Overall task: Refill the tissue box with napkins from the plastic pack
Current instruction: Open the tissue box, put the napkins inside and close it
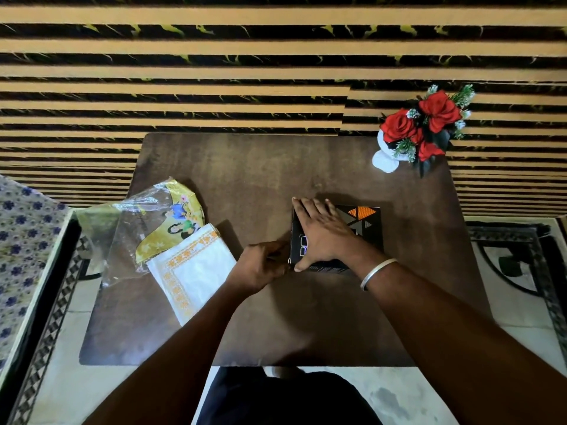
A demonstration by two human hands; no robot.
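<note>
Left hand [260, 266] is curled closed at the near-left corner of the tissue box [365, 228]; what is pinched can't be told. Right hand [322, 231] is laid flat, fingers spread, on the box lid. Napkins [193, 268] lie left of the left fingers, half out of the plastic pack [147, 216]. Risk: the flap could be torn, or the box slid, if pulled too hard.

Dark wood table [306, 167], tan/black striped wall [184, 72], pale patterned floor [521, 302], red roses [429, 121] far-right corner
</note>
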